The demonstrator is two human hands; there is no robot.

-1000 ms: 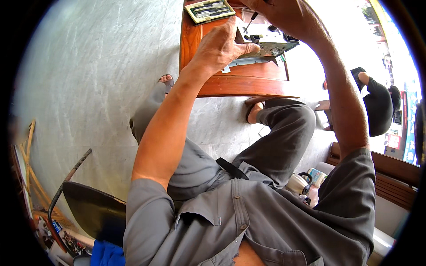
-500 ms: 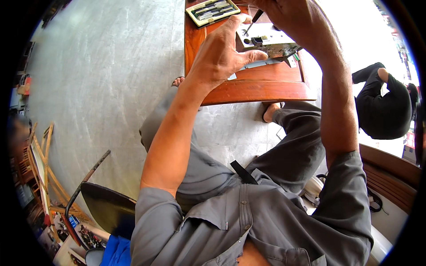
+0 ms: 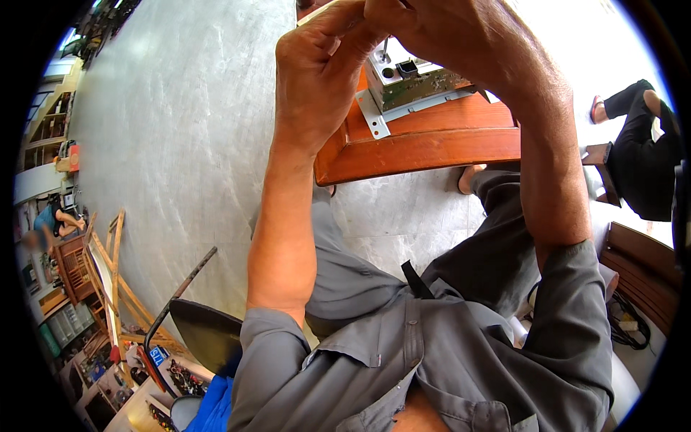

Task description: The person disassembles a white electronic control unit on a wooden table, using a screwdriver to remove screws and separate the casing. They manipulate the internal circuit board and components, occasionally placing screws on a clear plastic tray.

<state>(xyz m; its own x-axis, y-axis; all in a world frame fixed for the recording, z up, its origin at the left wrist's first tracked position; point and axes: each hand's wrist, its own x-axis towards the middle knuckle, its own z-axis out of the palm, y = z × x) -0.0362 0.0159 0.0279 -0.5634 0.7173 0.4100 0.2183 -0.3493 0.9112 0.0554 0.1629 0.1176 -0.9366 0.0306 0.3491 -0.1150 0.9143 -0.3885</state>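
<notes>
The metal box [image 3: 410, 81] sits on the wooden surface [image 3: 425, 147], below my two hands. Half a second ago my left hand [image 3: 313, 83] was at the box's left end with thumb and forefinger spread wide. Now it is raised above that end, thumb and forefinger drawn close together and up against my right hand [image 3: 468, 43]. The holed metal plate [image 3: 374, 119] sticking out at the left of the box shows more than it did.

The thin shaft of the screwdriver [image 3: 385, 50] comes down from between my hands to the box's pale top, beside a round dark hole. It slanted before; now it stands nearly upright. My right fingers are bent over above the box, but the handle is hidden, so I cannot tell how tightly they close on it, or whether my left fingers touch it.

Nearer me than the box are my grey trousers [image 3: 345, 259]. Well to the right of the box sits a person in dark clothes [image 3: 640, 162]; well to its left, on the near side, are a wooden frame [image 3: 119, 288] and a chair [image 3: 205, 333].
</notes>
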